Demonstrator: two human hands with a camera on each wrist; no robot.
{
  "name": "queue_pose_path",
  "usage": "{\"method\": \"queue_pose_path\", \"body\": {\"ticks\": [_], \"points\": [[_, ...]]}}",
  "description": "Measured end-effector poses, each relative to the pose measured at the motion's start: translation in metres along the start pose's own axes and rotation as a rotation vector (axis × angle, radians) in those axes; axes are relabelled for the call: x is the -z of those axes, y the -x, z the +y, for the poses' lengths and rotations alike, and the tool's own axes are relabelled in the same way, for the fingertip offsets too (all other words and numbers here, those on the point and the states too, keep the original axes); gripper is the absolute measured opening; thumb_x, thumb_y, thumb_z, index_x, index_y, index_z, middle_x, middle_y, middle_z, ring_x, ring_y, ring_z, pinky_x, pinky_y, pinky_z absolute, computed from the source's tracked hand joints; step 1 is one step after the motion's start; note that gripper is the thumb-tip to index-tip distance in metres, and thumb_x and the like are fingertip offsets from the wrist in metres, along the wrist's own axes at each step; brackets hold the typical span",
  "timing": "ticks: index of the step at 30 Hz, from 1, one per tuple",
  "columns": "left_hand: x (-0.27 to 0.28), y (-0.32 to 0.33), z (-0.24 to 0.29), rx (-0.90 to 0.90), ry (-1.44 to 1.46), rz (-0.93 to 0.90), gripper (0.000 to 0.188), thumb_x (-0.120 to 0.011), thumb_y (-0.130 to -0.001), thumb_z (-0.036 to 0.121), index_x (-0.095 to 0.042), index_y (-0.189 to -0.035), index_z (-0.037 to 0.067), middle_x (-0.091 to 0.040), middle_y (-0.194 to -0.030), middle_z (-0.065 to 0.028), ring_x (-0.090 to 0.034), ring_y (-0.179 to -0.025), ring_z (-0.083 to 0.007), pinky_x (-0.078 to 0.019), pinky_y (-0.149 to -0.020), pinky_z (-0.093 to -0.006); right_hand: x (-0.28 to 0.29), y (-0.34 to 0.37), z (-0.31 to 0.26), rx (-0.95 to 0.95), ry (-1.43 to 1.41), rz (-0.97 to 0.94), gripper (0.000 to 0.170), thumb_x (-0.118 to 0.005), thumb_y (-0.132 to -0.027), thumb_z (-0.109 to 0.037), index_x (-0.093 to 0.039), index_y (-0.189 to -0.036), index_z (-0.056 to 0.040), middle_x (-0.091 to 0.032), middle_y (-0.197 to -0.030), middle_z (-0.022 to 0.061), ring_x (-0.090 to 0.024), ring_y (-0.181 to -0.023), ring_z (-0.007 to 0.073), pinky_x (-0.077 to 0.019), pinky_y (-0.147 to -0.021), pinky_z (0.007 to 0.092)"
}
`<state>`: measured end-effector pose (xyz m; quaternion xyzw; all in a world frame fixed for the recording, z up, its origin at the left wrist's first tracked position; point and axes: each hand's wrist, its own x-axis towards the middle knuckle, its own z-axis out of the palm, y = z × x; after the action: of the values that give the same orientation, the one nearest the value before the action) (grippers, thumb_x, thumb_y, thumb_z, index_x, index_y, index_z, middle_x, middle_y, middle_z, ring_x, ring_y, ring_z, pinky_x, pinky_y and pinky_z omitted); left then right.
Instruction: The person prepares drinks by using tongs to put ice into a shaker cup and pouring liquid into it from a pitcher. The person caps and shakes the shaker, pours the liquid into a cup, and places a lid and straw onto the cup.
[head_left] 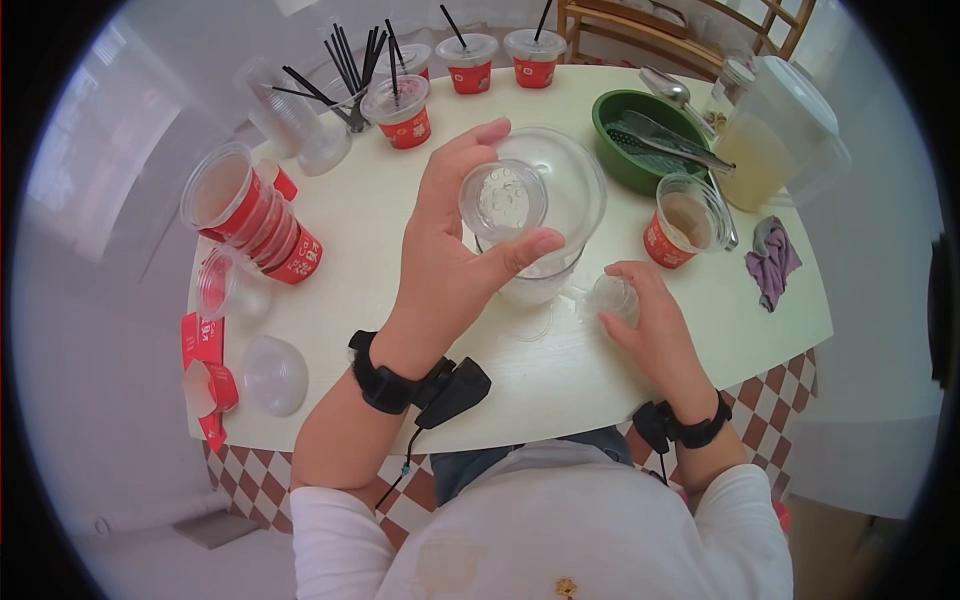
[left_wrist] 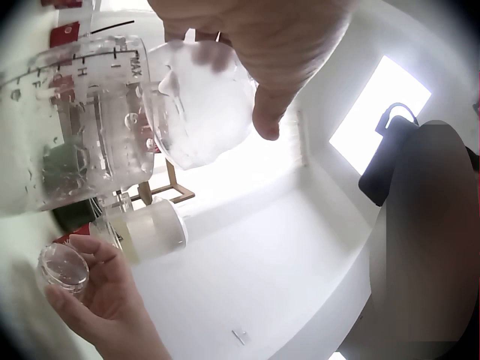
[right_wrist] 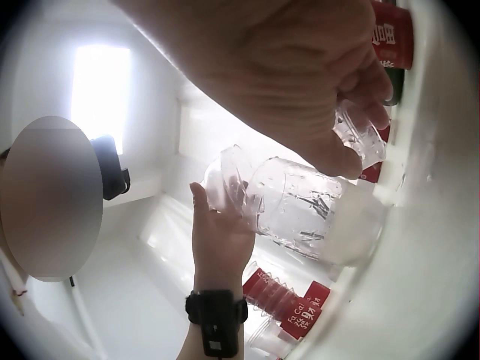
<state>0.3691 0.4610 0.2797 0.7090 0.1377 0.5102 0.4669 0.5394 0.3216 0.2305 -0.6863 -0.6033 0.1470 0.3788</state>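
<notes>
Flanking shaker [head_left: 540, 288]: cup stack [head_left: 262, 230], bowl [head_left: 640, 180] | left grip [head_left: 452, 230] holds lid [head_left: 505, 198] | right grip [head_left: 652, 318] pinches cap [head_left: 612, 297]

The jar [left_wrist: 82, 127] looks like clear, glossy plastic, beaded with droplets; the cup above it [head_left: 504, 197] is translucent and smooth, the small cup [head_left: 612, 297] to the right clear and shiny. Beyond are a smooth green plastic bowl [head_left: 604, 120], polished metal scoop [head_left: 668, 89], matt, wrinkled purple cloth [head_left: 773, 262] and wooden chair [head_left: 640, 37].
</notes>
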Motion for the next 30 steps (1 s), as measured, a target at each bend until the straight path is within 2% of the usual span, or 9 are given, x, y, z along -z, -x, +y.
{"method": "queue_pose_path", "body": {"ticks": [9,11,14,17,20,22,26,29,30], "points": [[0.005,0.006,0.007,-0.133,-0.146,-0.074,0.063,-0.077,-0.065,0.018,-0.041,-0.115,0.01,-0.04,-0.127,-0.0156,-0.041,-0.117,-0.0245,-0.0353,-0.096,-0.0354,0.004,0.0,0.003,0.066,0.154,0.012,0.036,-0.068,-0.068,-0.009,-0.057,-0.102,-0.0066,-0.057,-0.102,0.0091,-0.048,-0.101,0.0275,-0.0361,-0.09,0.0366],[0.007,0.01,0.013,-0.111,0.182,0.152,0.062,-0.076,-0.068,0.022,-0.04,-0.117,0.01,-0.038,-0.129,-0.0158,-0.04,-0.118,-0.0246,-0.0342,-0.098,-0.0359,0.012,-0.006,-0.003,0.093,0.132,0.079,0.036,-0.068,-0.068,-0.009,-0.057,-0.102,-0.0065,-0.057,-0.101,0.0089,-0.048,-0.1,0.0265,-0.0374,-0.088,0.0352],[0.028,0.027,0.026,-0.07,0.194,0.253,0.059,-0.071,-0.074,0.03,-0.039,-0.118,0.01,-0.037,-0.13,-0.0154,-0.04,-0.118,-0.0244,-0.0317,-0.101,-0.0375,0.041,-0.026,-0.033,0.025,-0.051,0.205,0.038,-0.069,-0.068,-0.009,-0.057,-0.104,-0.0062,-0.058,-0.1,0.0081,-0.05,-0.097,0.0233,-0.0407,-0.083,0.0315],[0.04,0.036,0.028,0.036,0.201,0.428,0.058,-0.066,-0.077,0.037,-0.039,-0.119,0.008,-0.039,-0.129,-0.0148,-0.041,-0.118,-0.0244,-0.0298,-0.103,-0.0398,0.057,-0.056,-0.062,0.277,0.034,0.362,0.039,-0.068,-0.068,-0.009,-0.056,-0.105,-0.0066,-0.058,-0.1,0.0077,-0.051,-0.094,0.0218,-0.0416,-0.081,0.0307],[0.04,0.03,0.035,0.089,0.421,0.595,0.059,-0.063,-0.078,0.04,-0.038,-0.12,0.007,-0.041,-0.127,-0.0132,-0.042,-0.117,-0.024,-0.0288,-0.104,-0.0408,0.04,-0.078,-0.075,0.538,-0.306,0.462,0.037,-0.066,-0.069,-0.007,-0.055,-0.105,-0.006,-0.056,-0.101,0.0038,-0.051,-0.092,0.0145,-0.0391,-0.084,0.0269],[0.026,0.021,0.036,0.088,0.51,0.501,0.058,-0.066,-0.077,0.036,-0.038,-0.119,0.007,-0.043,-0.125,-0.0112,-0.042,-0.117,-0.0228,-0.0309,-0.102,-0.0392,0.019,-0.085,-0.069,0.506,0.022,0.078,0.034,-0.067,-0.068,-0.009,-0.056,-0.101,-0.006,-0.057,-0.096,0.0079,-0.053,-0.089,0.0221,-0.0417,-0.08,0.031],[0.012,0.002,0.029,-0.168,0.391,0.394,0.062,-0.073,-0.072,0.027,-0.039,-0.119,0.006,-0.042,-0.125,-0.0109,-0.043,-0.115,-0.0226,-0.0337,-0.099,-0.0378,0.026,-0.08,-0.072,0.439,-0.097,0.343,0.039,-0.065,-0.068,-0.003,-0.054,-0.105,-0.005,-0.056,-0.099,0.0036,-0.052,-0.09,0.0142,-0.0391,-0.086,0.0262],[0.007,0.006,0.017,0.079,0.165,0.152,0.063,-0.073,-0.072,0.027,-0.037,-0.119,0.005,-0.042,-0.126,-0.0115,-0.042,-0.115,-0.0227,-0.0343,-0.098,-0.037,0.026,-0.076,-0.061,0.388,-0.078,0.225,0.038,-0.067,-0.069,-0.009,-0.054,-0.104,-0.0048,-0.057,-0.096,0.0083,-0.054,-0.087,0.0222,-0.0427,-0.078,0.0301],[0.007,0.006,0.018,0.024,0.192,0.211,0.059,-0.072,-0.074,0.027,-0.039,-0.117,0.004,-0.042,-0.126,-0.0112,-0.041,-0.115,-0.0206,-0.0343,-0.097,-0.0345,0.031,-0.076,-0.057,0.393,-0.063,0.234,0.038,-0.067,-0.069,-0.009,-0.054,-0.104,-0.0048,-0.057,-0.096,0.0083,-0.054,-0.087,0.0222,-0.0427,-0.078,0.0301]]}}
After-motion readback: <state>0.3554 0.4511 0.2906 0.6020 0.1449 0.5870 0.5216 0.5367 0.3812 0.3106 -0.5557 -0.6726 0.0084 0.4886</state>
